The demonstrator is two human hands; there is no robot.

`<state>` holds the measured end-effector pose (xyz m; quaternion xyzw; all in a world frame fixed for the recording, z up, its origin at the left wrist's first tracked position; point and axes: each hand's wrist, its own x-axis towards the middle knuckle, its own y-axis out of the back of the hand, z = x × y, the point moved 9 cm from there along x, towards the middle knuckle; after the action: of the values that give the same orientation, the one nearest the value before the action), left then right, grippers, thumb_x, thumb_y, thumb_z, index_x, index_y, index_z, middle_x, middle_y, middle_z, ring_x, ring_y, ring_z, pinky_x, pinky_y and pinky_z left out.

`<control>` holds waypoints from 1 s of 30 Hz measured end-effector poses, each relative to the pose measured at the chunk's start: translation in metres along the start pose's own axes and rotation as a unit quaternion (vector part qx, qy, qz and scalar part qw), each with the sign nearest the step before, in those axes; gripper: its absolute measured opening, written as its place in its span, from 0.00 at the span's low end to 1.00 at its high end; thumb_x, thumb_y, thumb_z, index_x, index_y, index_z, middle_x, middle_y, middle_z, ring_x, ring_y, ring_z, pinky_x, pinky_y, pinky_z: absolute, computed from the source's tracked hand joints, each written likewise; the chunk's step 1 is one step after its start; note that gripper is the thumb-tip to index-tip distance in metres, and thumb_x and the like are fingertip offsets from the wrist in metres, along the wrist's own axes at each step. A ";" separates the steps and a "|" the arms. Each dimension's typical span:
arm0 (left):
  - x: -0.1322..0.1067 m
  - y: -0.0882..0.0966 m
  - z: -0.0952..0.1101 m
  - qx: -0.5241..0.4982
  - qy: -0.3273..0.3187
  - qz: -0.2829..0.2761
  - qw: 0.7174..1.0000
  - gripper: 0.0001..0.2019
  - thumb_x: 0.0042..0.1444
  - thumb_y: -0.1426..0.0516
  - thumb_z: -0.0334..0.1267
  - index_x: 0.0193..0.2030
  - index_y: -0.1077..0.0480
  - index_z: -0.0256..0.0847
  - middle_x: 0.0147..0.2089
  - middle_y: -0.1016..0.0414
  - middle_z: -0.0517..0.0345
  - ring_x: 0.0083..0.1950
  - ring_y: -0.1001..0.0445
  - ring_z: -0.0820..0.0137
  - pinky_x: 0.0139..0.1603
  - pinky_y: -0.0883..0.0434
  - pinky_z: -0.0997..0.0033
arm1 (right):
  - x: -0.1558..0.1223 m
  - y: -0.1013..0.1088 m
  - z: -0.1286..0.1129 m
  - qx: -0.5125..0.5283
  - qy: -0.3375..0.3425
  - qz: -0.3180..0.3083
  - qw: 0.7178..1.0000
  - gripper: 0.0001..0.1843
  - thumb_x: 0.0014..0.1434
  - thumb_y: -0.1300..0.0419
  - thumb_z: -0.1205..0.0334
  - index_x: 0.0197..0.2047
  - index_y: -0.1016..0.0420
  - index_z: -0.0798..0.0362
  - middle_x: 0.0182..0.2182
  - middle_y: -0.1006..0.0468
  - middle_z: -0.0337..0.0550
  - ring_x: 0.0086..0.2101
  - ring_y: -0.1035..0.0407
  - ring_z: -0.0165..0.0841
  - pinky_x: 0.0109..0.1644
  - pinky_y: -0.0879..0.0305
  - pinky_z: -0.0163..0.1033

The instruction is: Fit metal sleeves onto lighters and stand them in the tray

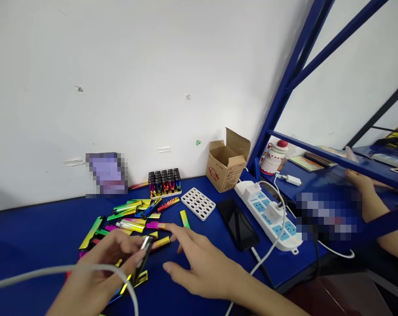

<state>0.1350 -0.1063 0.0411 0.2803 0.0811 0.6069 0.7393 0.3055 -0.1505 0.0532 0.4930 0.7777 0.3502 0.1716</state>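
Observation:
My left hand (pixel 100 272) is closed on a dark lighter with a silver top (pixel 142 256), held just above the blue table (pixel 37 232). My right hand (pixel 202 261) lies open on the table with its fingers spread, fingertips close to a pink-and-gold sleeve (pixel 156 225) and a green sleeve (pixel 185 218). A heap of shiny rainbow-coloured lighter sleeves (pixel 126 215) spreads in front of both hands. Behind the heap stands a tray packed with several upright lighters (pixel 164 181). Beside it lies an empty white tray with holes (pixel 198 203).
An open cardboard box (pixel 228 161) stands by the wall. A black phone (pixel 237 224) and a white power strip (pixel 268 215) lie to the right. A white cable (pixel 54 271) crosses near my left hand. Another person's arms (pixel 377 206) rest beyond the blue frame (pixel 284 83).

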 end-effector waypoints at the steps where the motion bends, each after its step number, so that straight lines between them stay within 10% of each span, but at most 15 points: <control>1: 0.006 -0.018 0.007 -0.051 0.014 -0.039 0.998 0.17 0.51 0.40 0.51 0.28 0.41 0.43 0.31 0.25 0.61 0.34 0.25 0.68 0.31 0.26 0.72 | 0.001 -0.001 -0.002 0.031 0.011 0.010 0.999 0.35 0.63 0.44 0.55 0.68 0.54 0.49 0.58 0.34 0.51 0.51 0.34 0.39 0.54 0.36 0.43; 3: 0.014 -0.052 0.019 -0.110 0.037 -0.122 0.986 0.18 0.50 0.39 0.49 0.27 0.45 0.44 0.30 0.25 0.61 0.32 0.24 0.68 0.29 0.26 0.72 | 0.005 -0.001 -0.007 0.074 0.047 0.036 0.995 0.31 0.63 0.44 0.56 0.67 0.49 0.50 0.58 0.33 0.50 0.54 0.36 0.38 0.57 0.39 0.42; 7: 0.021 -0.065 0.024 -0.129 0.015 -0.114 0.985 0.17 0.53 0.42 0.48 0.27 0.46 0.44 0.35 0.22 0.56 0.36 0.22 0.66 0.34 0.25 0.69 | 0.009 0.002 0.013 0.139 0.032 0.092 0.985 0.18 0.61 0.43 0.64 0.55 0.31 0.51 0.41 0.22 0.43 0.41 0.27 0.34 0.47 0.33 0.38; 15: -0.029 0.016 -0.001 0.196 -0.147 0.072 0.967 0.09 0.61 0.48 0.43 0.39 0.32 0.43 0.49 0.26 0.50 0.54 0.28 0.62 0.54 0.30 0.63 | -0.012 -0.001 0.094 0.229 -0.166 0.113 0.953 0.15 0.56 0.42 0.54 0.43 0.40 0.51 0.18 0.34 0.29 0.20 0.30 0.32 0.23 0.35 0.34; 21: -0.084 0.018 -0.028 0.395 -0.173 0.002 0.902 0.30 0.61 0.49 0.52 0.68 0.48 0.51 0.71 0.50 0.54 0.69 0.46 0.53 0.62 0.37 0.54 | -0.002 -0.015 0.091 0.069 -0.165 0.083 0.980 0.13 0.57 0.43 0.53 0.42 0.39 0.51 0.21 0.30 0.33 0.21 0.31 0.32 0.25 0.39 0.35; 30: -0.073 0.000 -0.044 0.485 -0.150 -0.055 0.860 0.38 0.62 0.52 0.55 0.71 0.68 0.47 0.73 0.56 0.48 0.71 0.52 0.51 0.60 0.34 0.51 | 0.035 0.011 0.058 -0.213 -0.059 0.103 0.970 0.13 0.66 0.54 0.61 0.41 0.30 0.54 0.31 0.23 0.46 0.33 0.29 0.38 0.35 0.39 0.39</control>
<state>0.0966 -0.1615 -0.0121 0.6863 0.2687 0.3996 0.5451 0.3325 -0.0950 0.0234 0.5421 0.6192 0.4938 0.2810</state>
